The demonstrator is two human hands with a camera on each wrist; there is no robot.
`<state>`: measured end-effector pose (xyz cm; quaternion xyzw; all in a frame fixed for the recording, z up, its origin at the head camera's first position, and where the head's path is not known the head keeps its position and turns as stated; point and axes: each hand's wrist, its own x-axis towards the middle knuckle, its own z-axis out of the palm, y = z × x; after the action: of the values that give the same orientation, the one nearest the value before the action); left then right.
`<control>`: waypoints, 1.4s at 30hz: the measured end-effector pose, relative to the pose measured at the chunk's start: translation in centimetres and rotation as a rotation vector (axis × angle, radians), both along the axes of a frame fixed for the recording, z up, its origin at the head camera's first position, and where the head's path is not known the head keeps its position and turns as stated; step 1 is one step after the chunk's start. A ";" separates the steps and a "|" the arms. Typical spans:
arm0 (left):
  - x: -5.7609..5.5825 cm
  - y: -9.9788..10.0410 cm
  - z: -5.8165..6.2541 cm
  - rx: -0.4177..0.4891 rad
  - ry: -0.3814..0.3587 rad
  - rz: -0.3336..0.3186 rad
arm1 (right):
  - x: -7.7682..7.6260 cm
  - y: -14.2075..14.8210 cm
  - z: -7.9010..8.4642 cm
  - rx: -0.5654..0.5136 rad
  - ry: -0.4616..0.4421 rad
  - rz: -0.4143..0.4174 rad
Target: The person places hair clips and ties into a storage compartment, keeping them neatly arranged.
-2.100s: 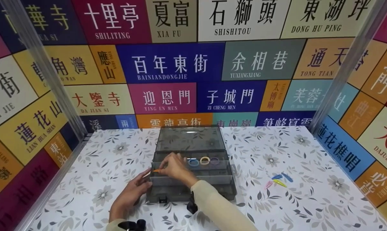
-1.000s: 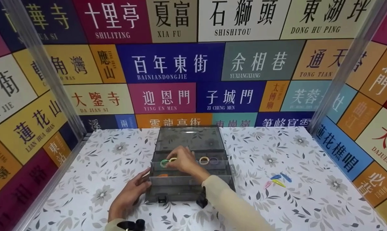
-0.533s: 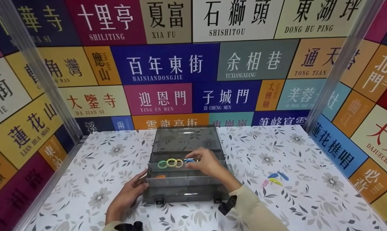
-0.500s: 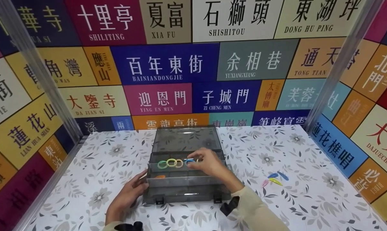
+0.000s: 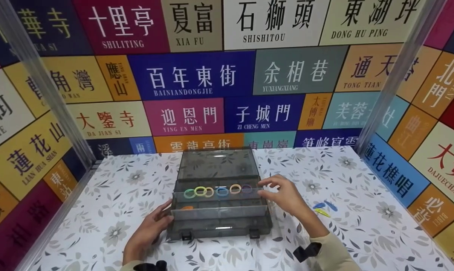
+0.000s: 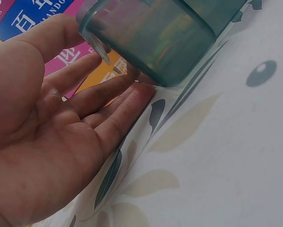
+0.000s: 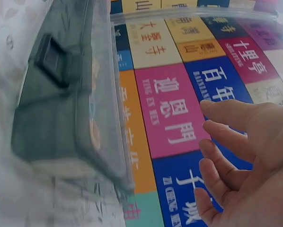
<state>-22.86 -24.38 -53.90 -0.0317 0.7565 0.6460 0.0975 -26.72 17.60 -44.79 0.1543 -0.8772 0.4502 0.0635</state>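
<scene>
A dark see-through plastic box (image 5: 219, 223) stands on the table with its lid (image 5: 219, 163) raised at the back. In its rear row lie several coloured rings, like small hair ties, among them a blue ring (image 5: 222, 195). An orange hair clip (image 5: 187, 207) lies in the left front compartment. My left hand (image 5: 147, 229) rests at the box's left side; in the left wrist view its extended fingers (image 6: 120, 106) reach the box wall. Beside the right end of the box is my right hand (image 5: 285, 194), its fingers loosely bent and holding nothing.
On the table to the right lie loose hair clips: a yellow clip (image 5: 322, 212) and blue clips (image 5: 330, 206), partly near my right forearm. Panels with large lettering (image 5: 191, 75) stand behind and at both sides. The tabletop (image 5: 117, 195) has a floral print.
My right hand let go of the orange clip in the left front compartment, passed rightward over the rings, and now is off the box's right end. The left hand stays at the box's side.
</scene>
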 end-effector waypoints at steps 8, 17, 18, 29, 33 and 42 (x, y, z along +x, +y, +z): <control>-0.1 0.2 0.0 0.008 -0.005 0.013 | -0.1 4.7 -1.3 0.015 0.034 -0.105; 0.1 0.1 0.2 0.017 0.010 -0.019 | 0.4 9.9 -3.2 0.071 0.020 -0.190; 0.1 0.2 0.3 0.026 0.010 -0.024 | 0.5 10.4 -3.3 0.082 0.007 -0.197; -0.2 0.0 0.3 0.000 -0.009 -0.019 | 0.9 16.0 -4.0 0.120 -0.139 -0.273; 0.0 0.1 0.2 0.025 0.017 -0.018 | 0.7 17.7 -4.6 0.121 -0.212 -0.294; 0.1 0.1 0.2 0.029 0.026 -0.018 | 0.2 20.0 -5.7 0.114 -0.345 -0.322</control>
<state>-22.79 -24.26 -53.67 -0.0152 0.7485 0.6563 0.0939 -26.50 37.64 -50.54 -0.0636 -0.9123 0.4039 -0.0251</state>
